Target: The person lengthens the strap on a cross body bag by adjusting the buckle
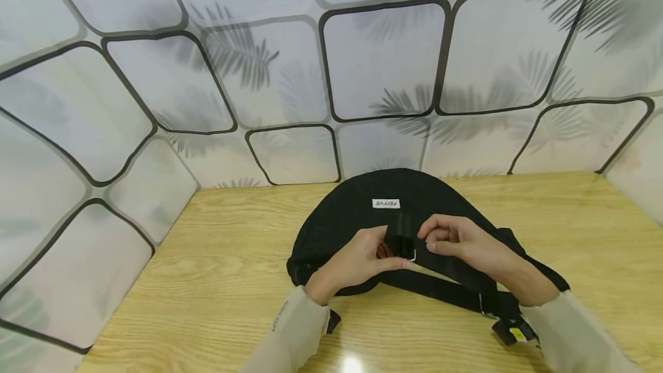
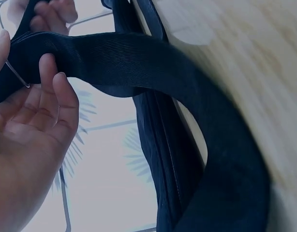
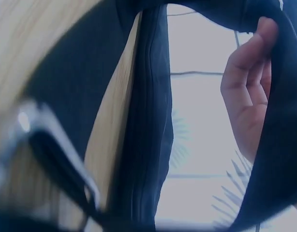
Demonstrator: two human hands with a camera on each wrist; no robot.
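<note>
A black half-moon bag [image 1: 331, 235] with a white label [image 1: 385, 204] lies on the table. My left hand [image 1: 357, 255] holds its wide black webbing strap [image 2: 124, 60] at a thin metal slider [image 1: 412, 255], with the thumb at the slider's lower end. My right hand [image 1: 466, 243] is just to the right, fingers curled. In the left wrist view, the strap runs in among that hand's blurred fingers [image 2: 51, 17]. The right wrist view has a fingertip [image 3: 267, 29] over the strap's edge, while the strap hides part of the hand.
A second metal slider [image 1: 487, 307] is on the strap near my right sleeve [image 1: 572, 332]. A black buckle with a yellow patch [image 1: 517, 335] lies beside it. Another black end piece [image 1: 334, 321] shows by my left sleeve. Patterned panels [image 1: 383, 62] stand behind the wooden table [image 1: 217, 281].
</note>
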